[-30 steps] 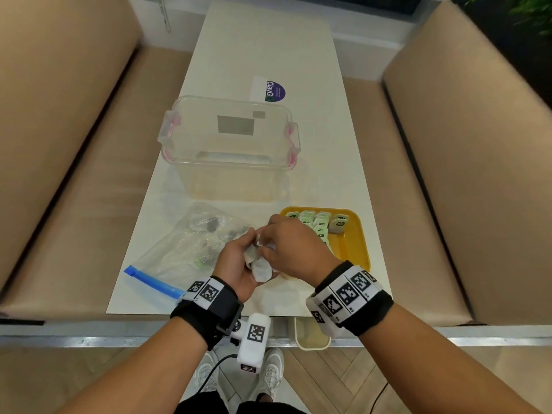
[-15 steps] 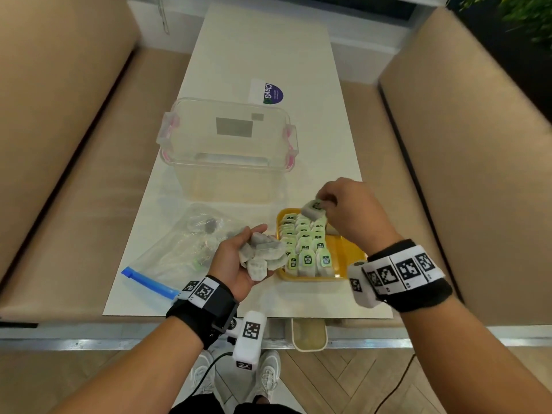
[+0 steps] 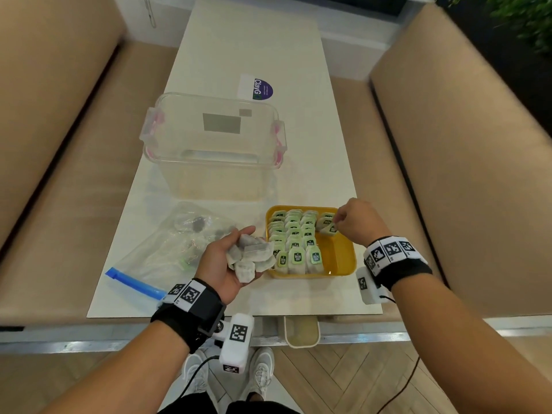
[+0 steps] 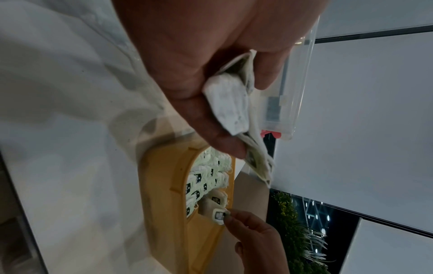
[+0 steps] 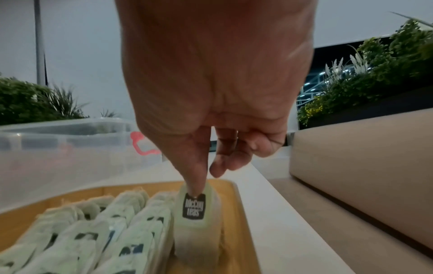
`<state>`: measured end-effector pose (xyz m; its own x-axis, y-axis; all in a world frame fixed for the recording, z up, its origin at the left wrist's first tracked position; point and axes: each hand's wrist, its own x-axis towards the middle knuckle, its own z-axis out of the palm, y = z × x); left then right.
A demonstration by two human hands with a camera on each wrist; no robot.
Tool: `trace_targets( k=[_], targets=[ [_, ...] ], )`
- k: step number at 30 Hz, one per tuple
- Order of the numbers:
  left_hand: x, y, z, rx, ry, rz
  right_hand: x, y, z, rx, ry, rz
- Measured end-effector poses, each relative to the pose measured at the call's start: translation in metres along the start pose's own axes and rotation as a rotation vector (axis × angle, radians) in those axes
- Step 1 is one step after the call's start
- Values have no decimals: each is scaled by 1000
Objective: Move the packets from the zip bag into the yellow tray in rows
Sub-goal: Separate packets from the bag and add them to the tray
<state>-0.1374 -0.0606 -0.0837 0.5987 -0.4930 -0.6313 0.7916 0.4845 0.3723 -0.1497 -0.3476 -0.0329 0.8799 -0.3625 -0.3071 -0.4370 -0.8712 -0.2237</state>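
1. Risk: the tea bag [image 3: 326,226] going in now starts a fourth row at the far right of the yellow tray [image 3: 343,258], with only one bag behind it and bare tray in front. I'd expect it to flop forward or sideways on release, since nothing props it from the near side.
2. Risk: the three finished rows of tea bags [image 3: 294,240] stand shingled, leaning on each other. A knuckle brushing the third row on the way out could tip several at once.
3. Risk: the left hand [image 3: 222,265] carries a loose handful of tea bags [image 3: 251,256] just beside the tray's near-left corner. The bags stick out past the fingers, so one could slide off onto the table [image 3: 239,49].
4. Right hand [image 3: 355,224]: thumb and forefinger pinched tight on the bag's paper tag [image 5: 194,206], other fingers loosely curled and clear. The bag looks set down on the tray floor, touching the third row.
5. Left hand: palm up, fingers half curled around the handful, thumb pressing on top. Not a firm fist.
6. Zip bag [image 3: 167,252] lies flat left of the tray, blue zip strip toward the person, a few bags seemingly left inside; contents blurred.
7. Clear plastic storage box [image 3: 213,150] behind the tray, not in the way.
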Motion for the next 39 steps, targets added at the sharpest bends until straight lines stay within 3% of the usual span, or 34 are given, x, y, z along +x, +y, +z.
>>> trace_targets(
  k=[29, 32, 36, 39],
  targets=[
    [-4, 1, 3, -26, 7, -23, 7, -9, 15, -9, 113, -41],
    [-4, 1, 4, -26, 20, -25, -15, -36, 7, 142, 159, -246],
    [-5, 0, 9, -44, 18, -24, -51, -71, 13, 146, -3, -689],
    [-5, 0, 12, -56, 2, -15, -56, -77, 23, 120, -1, -805]
  ],
)
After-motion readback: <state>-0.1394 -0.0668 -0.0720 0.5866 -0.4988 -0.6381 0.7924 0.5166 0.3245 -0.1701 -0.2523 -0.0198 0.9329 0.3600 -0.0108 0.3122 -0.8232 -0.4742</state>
